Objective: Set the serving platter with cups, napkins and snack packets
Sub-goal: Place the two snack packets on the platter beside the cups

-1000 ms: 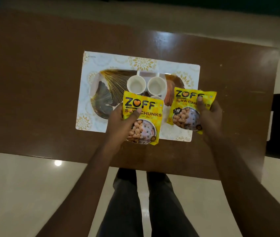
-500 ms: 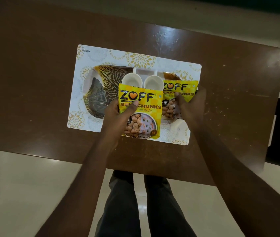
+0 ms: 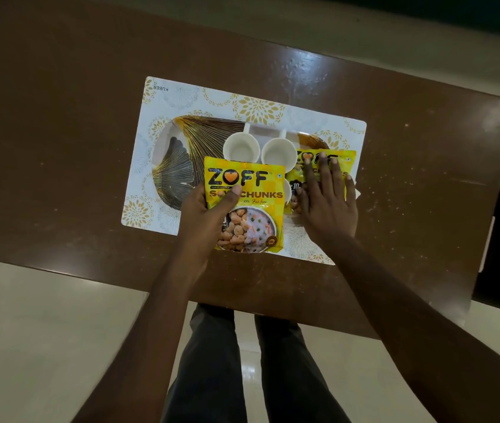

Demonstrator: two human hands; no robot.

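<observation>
At the centre of the frame, the left hand (image 3: pixel 204 221) has its grip closed on a yellow ZOFF soya chunks snack packet (image 3: pixel 247 209), thumb pressed across the printed front, holding it over the near edge of the serving platter with the gold fan pattern (image 3: pixel 181 154). To its right, the right hand (image 3: pixel 326 199) lies flat with fingers spread on a second yellow snack packet (image 3: pixel 344 158), pressing it down on the platter's right end; that grip is open and holds nothing. 2 white cups (image 3: pixel 241 146) stand side by side just above the packets, touching or nearly so. The platter rests on a white placemat with gold floral print (image 3: pixel 254 108), which lies on the dark brown table (image 3: pixel 59 148).
</observation>
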